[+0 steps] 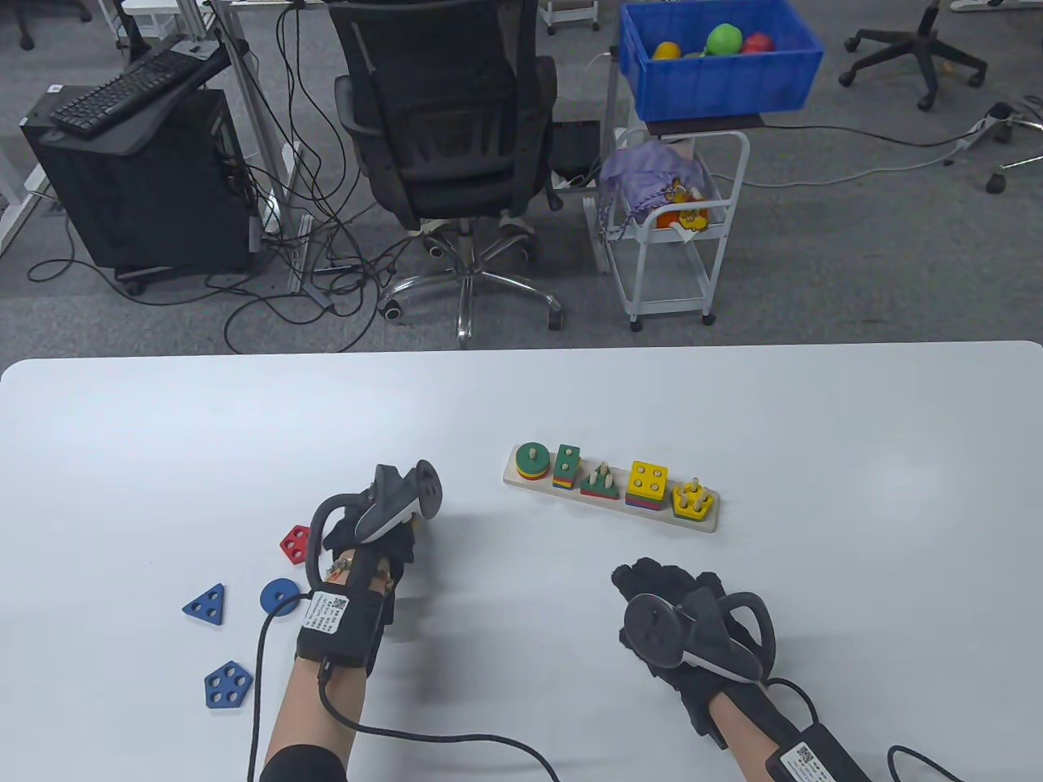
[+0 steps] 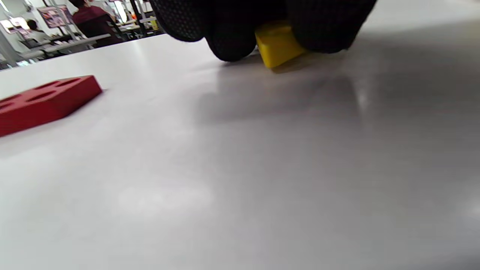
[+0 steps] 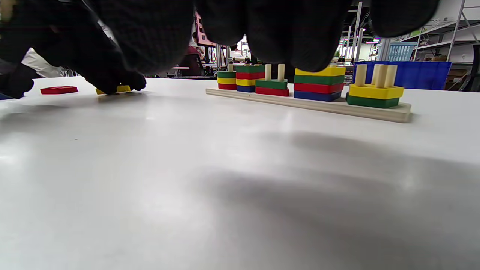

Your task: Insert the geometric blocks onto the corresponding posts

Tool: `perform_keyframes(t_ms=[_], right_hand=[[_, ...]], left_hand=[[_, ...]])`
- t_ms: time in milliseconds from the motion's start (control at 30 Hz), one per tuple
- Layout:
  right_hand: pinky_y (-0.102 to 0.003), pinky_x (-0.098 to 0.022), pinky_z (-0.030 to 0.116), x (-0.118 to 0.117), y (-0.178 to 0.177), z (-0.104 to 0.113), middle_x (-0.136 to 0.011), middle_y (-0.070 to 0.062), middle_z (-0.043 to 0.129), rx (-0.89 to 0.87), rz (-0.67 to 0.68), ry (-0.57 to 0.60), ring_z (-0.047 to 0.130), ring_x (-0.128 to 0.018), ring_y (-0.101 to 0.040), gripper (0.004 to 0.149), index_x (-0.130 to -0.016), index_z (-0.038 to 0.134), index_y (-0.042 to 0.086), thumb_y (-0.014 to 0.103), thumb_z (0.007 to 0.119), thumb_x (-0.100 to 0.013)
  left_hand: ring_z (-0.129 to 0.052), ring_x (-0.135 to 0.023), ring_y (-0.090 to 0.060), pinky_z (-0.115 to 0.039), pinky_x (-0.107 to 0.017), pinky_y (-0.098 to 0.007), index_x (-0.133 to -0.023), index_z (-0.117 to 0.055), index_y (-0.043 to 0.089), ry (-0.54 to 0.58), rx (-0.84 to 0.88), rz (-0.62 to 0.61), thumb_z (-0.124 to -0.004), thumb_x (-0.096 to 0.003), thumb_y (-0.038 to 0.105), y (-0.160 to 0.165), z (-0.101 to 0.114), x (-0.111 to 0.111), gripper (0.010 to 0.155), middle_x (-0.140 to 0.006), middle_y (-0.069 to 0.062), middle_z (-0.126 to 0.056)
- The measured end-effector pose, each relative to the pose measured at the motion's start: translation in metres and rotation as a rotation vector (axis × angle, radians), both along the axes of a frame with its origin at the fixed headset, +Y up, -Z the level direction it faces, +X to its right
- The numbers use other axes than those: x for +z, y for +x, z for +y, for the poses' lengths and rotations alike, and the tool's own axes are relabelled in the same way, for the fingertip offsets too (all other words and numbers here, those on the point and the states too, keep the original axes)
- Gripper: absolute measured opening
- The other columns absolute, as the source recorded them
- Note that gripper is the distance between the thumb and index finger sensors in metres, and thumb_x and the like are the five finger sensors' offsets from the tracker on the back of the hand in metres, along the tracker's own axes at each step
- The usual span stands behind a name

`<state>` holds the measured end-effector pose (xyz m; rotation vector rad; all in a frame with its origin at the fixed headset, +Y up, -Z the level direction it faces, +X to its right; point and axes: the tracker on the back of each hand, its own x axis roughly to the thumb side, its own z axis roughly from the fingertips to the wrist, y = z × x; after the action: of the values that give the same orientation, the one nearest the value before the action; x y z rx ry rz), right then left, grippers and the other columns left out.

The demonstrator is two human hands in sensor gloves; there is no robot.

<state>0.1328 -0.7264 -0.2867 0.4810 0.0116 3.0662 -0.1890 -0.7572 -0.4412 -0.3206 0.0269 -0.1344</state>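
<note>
Table view: the white tabletop (image 1: 733, 407) is seen carrying a wooden peg board (image 1: 611, 491), taken here as the landmark, with five stacks of coloured blocks on its posts. The triangle stack looks short beside the others, with its posts standing bare above a green piece.

To the left of the peg board, the left hand (image 1: 371, 533) is lowered onto the tabletop, and its fingers (image 2: 232, 45) are curled around a yellow block (image 2: 277, 47), which is gripped while touching the surface. In front of the peg board, the right hand (image 1: 676, 603) is held low with its fingers (image 3: 285, 33) hanging loosely; nothing is held by it.

A slip is judged possible, since only a corner of the yellow block is seen beyond the fingers and its shape cannot be told; a wrong post could be chosen, or the holes could jam if it is tilted.

Further left of the peg board lie a red block (image 1: 297, 543), a blue disc (image 1: 279, 597), a blue triangle (image 1: 206, 605) and a blue pentagon (image 1: 227, 685). Nothing is seen standing between the left hand and the peg board.
</note>
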Motion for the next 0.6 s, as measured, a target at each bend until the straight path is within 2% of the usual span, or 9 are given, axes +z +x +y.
perform_keyframes(t_ms=[100,200,267,433,600], right_hand=[[-0.070,-0.062,0.060,0.000,-0.001,-0.001,-0.106,-0.016,0.063,-0.039,0.003,0.015,0.074,-0.092,-0.042,0.069,-0.103,0.053,0.020,0.044,0.079,-0.044],[-0.070,-0.062,0.061,0.005,-0.008,0.002,-0.106,-0.011,0.063,-0.140,0.074,0.113,0.075,-0.092,-0.040,0.070,-0.103,0.051,0.021,0.043,0.080,-0.044],[-0.069,-0.061,0.062,0.010,-0.015,0.006,-0.106,-0.010,0.063,-0.194,0.109,0.175,0.076,-0.092,-0.039,0.071,-0.103,0.049,0.022,0.042,0.082,-0.043],[-0.065,-0.059,0.067,0.025,-0.032,0.014,-0.105,-0.013,0.059,-0.320,0.195,0.325,0.078,-0.090,-0.038,0.079,-0.104,0.043,0.018,0.044,0.083,-0.041],[-0.066,-0.059,0.067,0.034,-0.040,0.019,-0.105,-0.013,0.059,-0.383,0.258,0.375,0.079,-0.090,-0.038,0.082,-0.104,0.042,0.018,0.046,0.086,-0.039]], left_hand=[[-0.079,-0.096,-0.019,-0.067,-0.079,-0.044,-0.103,-0.058,0.034,-0.010,0.213,-0.098,-0.080,-0.0483,0.038,0.010,0.006,0.015,0.059,-0.111,0.004,-0.063],[-0.079,-0.097,-0.020,-0.068,-0.078,-0.045,-0.105,-0.056,0.033,-0.085,0.460,-0.170,-0.079,-0.0486,0.039,0.026,0.012,0.035,0.061,-0.112,0.001,-0.064],[-0.081,-0.096,-0.021,-0.070,-0.077,-0.045,-0.105,-0.057,0.033,-0.178,0.685,-0.226,-0.080,-0.0487,0.039,0.039,0.015,0.051,0.061,-0.112,0.000,-0.066],[-0.082,-0.094,-0.022,-0.071,-0.075,-0.045,-0.105,-0.057,0.031,-0.396,1.037,-0.287,-0.080,-0.0491,0.040,0.069,0.016,0.088,0.061,-0.111,-0.001,-0.067],[-0.081,-0.095,-0.023,-0.070,-0.075,-0.046,-0.106,-0.055,0.030,-0.615,1.355,-0.234,-0.078,-0.0509,0.040,0.082,0.011,0.110,0.061,-0.112,-0.003,-0.066]])
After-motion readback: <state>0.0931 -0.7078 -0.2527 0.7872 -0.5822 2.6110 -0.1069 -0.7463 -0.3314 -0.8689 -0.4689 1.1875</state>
